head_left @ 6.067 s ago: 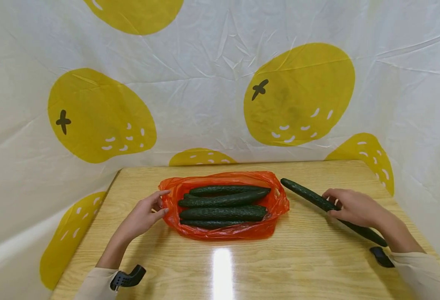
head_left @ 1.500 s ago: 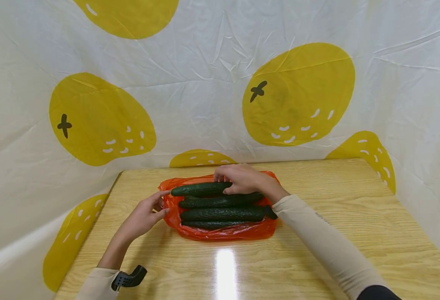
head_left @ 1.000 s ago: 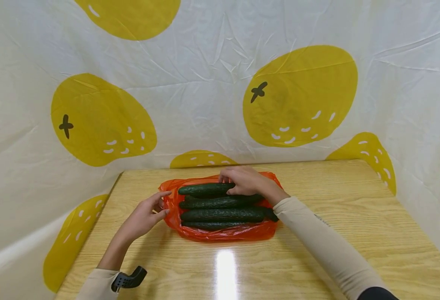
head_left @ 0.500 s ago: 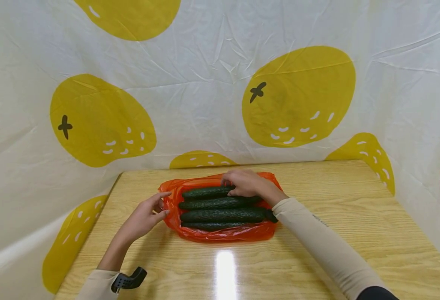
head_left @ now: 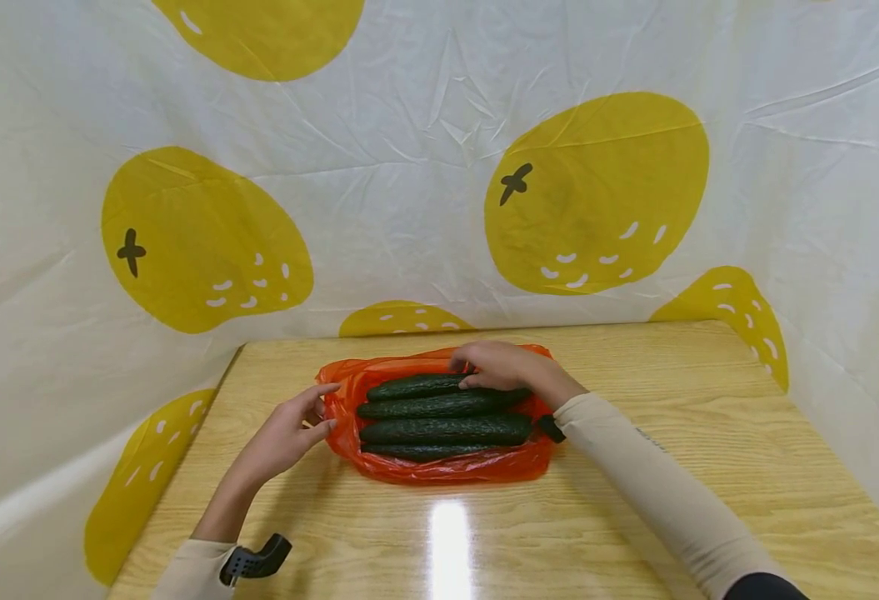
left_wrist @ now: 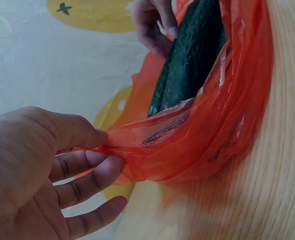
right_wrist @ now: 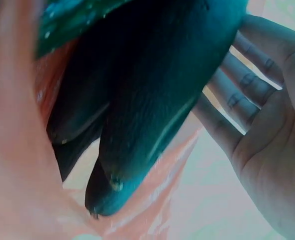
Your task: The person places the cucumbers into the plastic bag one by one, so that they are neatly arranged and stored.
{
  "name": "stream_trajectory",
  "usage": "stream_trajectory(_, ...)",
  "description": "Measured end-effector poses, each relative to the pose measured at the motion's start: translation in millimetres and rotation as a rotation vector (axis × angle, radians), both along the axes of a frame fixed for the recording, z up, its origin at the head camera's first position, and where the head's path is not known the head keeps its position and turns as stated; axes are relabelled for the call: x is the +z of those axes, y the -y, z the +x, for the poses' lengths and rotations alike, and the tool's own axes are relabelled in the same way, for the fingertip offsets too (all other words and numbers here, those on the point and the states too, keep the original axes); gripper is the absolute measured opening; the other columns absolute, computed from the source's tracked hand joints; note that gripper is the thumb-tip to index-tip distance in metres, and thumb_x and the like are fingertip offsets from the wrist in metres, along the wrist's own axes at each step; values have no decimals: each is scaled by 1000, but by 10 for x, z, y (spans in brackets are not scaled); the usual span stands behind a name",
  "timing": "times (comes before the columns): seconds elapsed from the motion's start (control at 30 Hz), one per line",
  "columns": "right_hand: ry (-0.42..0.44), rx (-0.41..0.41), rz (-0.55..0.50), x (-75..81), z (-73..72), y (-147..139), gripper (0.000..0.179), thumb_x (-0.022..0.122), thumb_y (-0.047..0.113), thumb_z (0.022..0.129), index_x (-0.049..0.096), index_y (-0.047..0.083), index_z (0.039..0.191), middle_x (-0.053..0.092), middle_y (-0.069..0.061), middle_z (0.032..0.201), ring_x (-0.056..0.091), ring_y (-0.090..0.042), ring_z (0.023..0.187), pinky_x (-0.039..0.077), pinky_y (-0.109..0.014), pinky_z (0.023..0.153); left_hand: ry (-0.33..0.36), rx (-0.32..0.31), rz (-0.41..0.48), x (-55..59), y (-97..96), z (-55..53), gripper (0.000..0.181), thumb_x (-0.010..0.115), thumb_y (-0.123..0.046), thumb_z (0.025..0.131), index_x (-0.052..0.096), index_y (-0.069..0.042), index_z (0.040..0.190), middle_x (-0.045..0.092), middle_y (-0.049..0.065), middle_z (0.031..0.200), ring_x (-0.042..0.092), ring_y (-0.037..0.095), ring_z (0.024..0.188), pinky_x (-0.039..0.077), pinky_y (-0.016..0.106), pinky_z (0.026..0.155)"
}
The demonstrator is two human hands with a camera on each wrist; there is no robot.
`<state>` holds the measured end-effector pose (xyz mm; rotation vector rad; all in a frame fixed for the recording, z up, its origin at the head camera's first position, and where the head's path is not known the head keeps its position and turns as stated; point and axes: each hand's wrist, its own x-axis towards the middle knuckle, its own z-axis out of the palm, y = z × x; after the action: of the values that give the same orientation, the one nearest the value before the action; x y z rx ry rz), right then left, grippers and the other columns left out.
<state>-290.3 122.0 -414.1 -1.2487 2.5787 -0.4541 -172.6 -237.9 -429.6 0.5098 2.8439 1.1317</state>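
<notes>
A thin red plastic bag (head_left: pixel 439 477) lies with its mouth spread, and several dark green cucumbers (head_left: pixel 446 430) sit side by side inside it. Thumb and forefinger of my left hand (head_left: pixel 287 435) pinch the bag's left rim, while the other fingers stay loose, as the left wrist view shows. Over the far right part of the bag is my right hand (head_left: pixel 501 365), its fingers fairly straight and the thumb apart. In the right wrist view those fingers (right_wrist: pixel 237 95) lie along the side of a cucumber (right_wrist: pixel 157 100) without curling round it. Their tips are hidden behind it.
The bag rests on a light wooden table (head_left: pixel 656 400). A white curtain (head_left: pixel 402 225) printed with yellow fruit hangs behind and at both sides. A black wrist mount (head_left: pixel 257 560) is strapped to my left sleeve.
The cucumber carried from the right side of the table now lies in the bag's far side. My right hand has loosened from it and shifted slightly right. My left hand stays put.
</notes>
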Motion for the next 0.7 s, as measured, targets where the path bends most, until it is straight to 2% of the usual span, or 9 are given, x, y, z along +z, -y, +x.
stream_trajectory(0.13, 8, 6, -5, 45, 15, -64, 32, 65, 21, 101, 65, 7, 129, 67, -9, 128, 64, -28, 117, 50, -44, 100, -16, 3, 2, 19, 4, -9, 54, 68, -7, 96, 49, -2, 147, 61, 4, 97, 64, 17, 87, 55, 28, 73)
stream_trajectory(0.3, -37, 16, -5, 134, 98, -185, 33, 64, 22, 101, 65, 4, 129, 67, -12, 128, 63, -30, 118, 49, -46, 101, -11, 16, 11, 47, 1, -21, 53, 67, -6, 96, 51, -3, 146, 63, 5, 101, 64, 18, 89, 56, 28, 74)
stream_trajectory(0.47, -118, 23, -12, 229, 261, -339, 33, 64, 26, 101, 65, 7, 128, 66, -12, 126, 63, -29, 115, 50, -46, 99, -10, 29, 5, 58, 12, -17, 51, 67, -6, 96, 52, -4, 145, 62, 5, 101, 65, 18, 89, 56, 28, 73)
stream_trajectory(0.7, -231, 19, -55, 327, 535, -579, 33, 64, 30, 101, 65, 11, 128, 65, -6, 125, 62, -25, 116, 50, -46, 100, -69, 61, -4, 103, 76, 7, 46, 68, -9, 97, 56, -6, 142, 64, 3, 96, 64, 18, 86, 54, 28, 70)
